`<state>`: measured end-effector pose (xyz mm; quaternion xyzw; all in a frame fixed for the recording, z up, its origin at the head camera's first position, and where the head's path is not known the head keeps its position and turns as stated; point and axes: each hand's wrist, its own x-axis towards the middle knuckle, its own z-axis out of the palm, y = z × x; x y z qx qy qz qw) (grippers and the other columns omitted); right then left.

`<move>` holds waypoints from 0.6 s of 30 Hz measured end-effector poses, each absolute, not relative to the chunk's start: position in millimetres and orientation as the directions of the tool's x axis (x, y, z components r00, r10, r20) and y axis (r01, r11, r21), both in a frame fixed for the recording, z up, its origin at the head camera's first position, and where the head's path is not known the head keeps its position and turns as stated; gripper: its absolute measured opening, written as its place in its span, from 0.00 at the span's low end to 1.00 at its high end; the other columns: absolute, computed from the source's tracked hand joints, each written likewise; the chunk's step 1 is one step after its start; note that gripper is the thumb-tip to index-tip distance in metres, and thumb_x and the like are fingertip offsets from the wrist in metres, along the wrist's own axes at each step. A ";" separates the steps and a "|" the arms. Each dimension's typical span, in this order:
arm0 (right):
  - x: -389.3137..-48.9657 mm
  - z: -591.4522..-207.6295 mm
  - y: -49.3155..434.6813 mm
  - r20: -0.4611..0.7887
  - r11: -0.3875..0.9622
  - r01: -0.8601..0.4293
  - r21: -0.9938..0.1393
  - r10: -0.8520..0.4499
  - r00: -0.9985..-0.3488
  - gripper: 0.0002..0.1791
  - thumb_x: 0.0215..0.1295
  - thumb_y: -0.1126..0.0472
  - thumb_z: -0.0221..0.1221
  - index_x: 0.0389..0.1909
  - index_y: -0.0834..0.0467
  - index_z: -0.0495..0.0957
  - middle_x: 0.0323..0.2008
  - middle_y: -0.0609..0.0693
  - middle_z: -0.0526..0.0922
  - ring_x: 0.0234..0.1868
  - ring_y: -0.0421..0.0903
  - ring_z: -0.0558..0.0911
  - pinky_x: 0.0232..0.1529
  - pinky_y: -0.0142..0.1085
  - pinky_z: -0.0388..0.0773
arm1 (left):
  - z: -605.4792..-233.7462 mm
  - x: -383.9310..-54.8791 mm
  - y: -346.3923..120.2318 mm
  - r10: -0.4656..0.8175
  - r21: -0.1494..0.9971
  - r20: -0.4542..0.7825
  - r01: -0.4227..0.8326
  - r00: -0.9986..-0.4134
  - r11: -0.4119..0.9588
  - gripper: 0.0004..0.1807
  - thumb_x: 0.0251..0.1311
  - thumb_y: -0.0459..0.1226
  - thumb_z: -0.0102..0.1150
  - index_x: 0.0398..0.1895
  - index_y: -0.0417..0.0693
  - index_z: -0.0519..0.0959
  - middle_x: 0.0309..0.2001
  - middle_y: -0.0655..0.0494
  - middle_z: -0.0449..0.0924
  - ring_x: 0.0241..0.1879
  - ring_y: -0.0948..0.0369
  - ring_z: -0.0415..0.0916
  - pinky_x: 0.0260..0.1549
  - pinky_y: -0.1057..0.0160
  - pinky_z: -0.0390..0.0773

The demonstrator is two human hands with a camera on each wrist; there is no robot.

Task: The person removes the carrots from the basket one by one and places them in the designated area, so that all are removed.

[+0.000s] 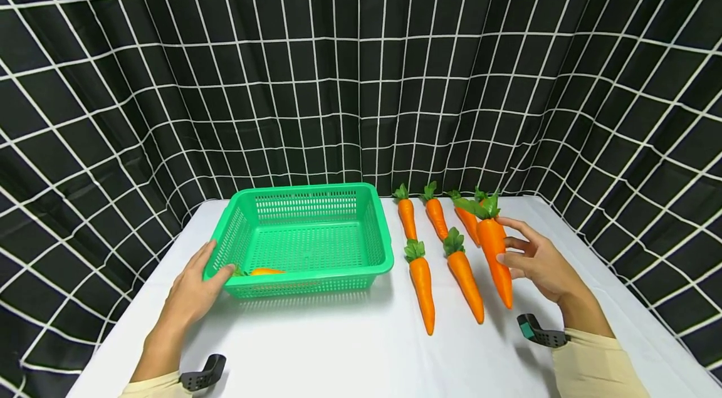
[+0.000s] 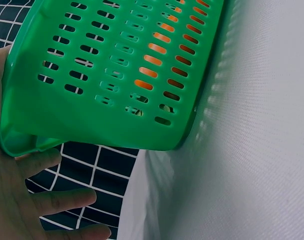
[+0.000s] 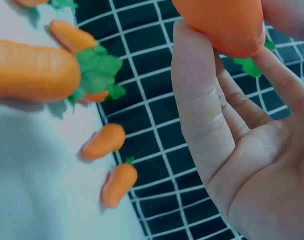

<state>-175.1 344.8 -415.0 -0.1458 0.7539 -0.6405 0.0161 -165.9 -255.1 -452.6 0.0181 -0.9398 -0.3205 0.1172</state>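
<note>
My right hand [image 1: 536, 260] pinches an orange carrot [image 1: 493, 247] with green leaves between thumb and fingers. In the right wrist view the carrot's thick body [image 3: 226, 25] lies against my fingers. The tip points down toward me, over the white table. At the far left my left hand [image 1: 197, 288] rests at the near-left corner of a green plastic basket [image 1: 307, 278]. Its thumb lies over the rim; the other fingers [image 2: 64, 201] are straight and spread outside, as the left wrist view shows. Inside the basket a carrot [image 1: 266, 271] lies along the near wall, partly hidden.
Two carrots, a nearer one [image 1: 423, 291] and another [image 1: 467, 285], lie between the basket and my right hand. Several more, including one carrot [image 1: 406, 217], lie in a row behind. A black gridded curtain [image 1: 361, 72] borders the white table [image 1: 316, 348].
</note>
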 end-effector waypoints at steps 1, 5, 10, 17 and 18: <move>-175.4 -417.8 346.7 0.148 0.148 -0.184 -0.972 -0.230 -0.962 0.35 0.64 0.72 0.58 0.70 0.52 0.60 0.49 0.58 0.72 0.41 0.48 0.82 0.36 0.50 0.82 | -453.1 -165.8 -255.0 -0.108 0.607 0.210 0.043 -0.972 0.794 0.42 0.66 0.55 0.50 0.76 0.45 0.50 0.73 0.37 0.48 0.67 0.32 0.48 0.56 0.29 0.54; -177.1 -427.9 353.9 0.096 0.179 -0.132 -0.975 -0.199 -0.975 0.35 0.64 0.71 0.60 0.70 0.50 0.61 0.50 0.59 0.70 0.41 0.47 0.81 0.37 0.49 0.82 | -454.6 -165.2 -255.3 -0.105 0.606 0.214 0.048 -0.971 0.794 0.42 0.66 0.54 0.51 0.76 0.45 0.50 0.73 0.37 0.49 0.67 0.32 0.49 0.56 0.29 0.54; -179.9 -434.1 359.3 0.059 0.236 -0.099 -0.967 -0.173 -0.983 0.35 0.64 0.67 0.61 0.70 0.50 0.61 0.50 0.60 0.71 0.41 0.49 0.81 0.39 0.47 0.82 | -454.1 -164.8 -256.4 -0.110 0.604 0.215 0.044 -0.971 0.796 0.42 0.66 0.55 0.50 0.76 0.45 0.50 0.73 0.37 0.49 0.67 0.32 0.49 0.56 0.29 0.54; -179.3 -438.2 367.2 0.016 0.303 -0.054 -0.951 -0.128 -0.992 0.36 0.64 0.63 0.63 0.71 0.48 0.60 0.51 0.58 0.71 0.41 0.48 0.81 0.38 0.44 0.82 | -453.2 -165.2 -256.5 -0.111 0.605 0.209 0.040 -0.972 0.795 0.42 0.66 0.55 0.50 0.76 0.46 0.50 0.73 0.38 0.49 0.67 0.32 0.49 0.56 0.28 0.54; -179.5 -438.9 368.4 0.013 0.305 -0.051 -0.951 -0.124 -0.992 0.36 0.63 0.63 0.63 0.71 0.48 0.60 0.51 0.59 0.71 0.41 0.48 0.81 0.38 0.44 0.82 | -452.9 -165.3 -256.3 -0.111 0.605 0.209 0.039 -0.972 0.795 0.42 0.66 0.55 0.50 0.76 0.46 0.50 0.73 0.38 0.49 0.67 0.31 0.49 0.55 0.28 0.54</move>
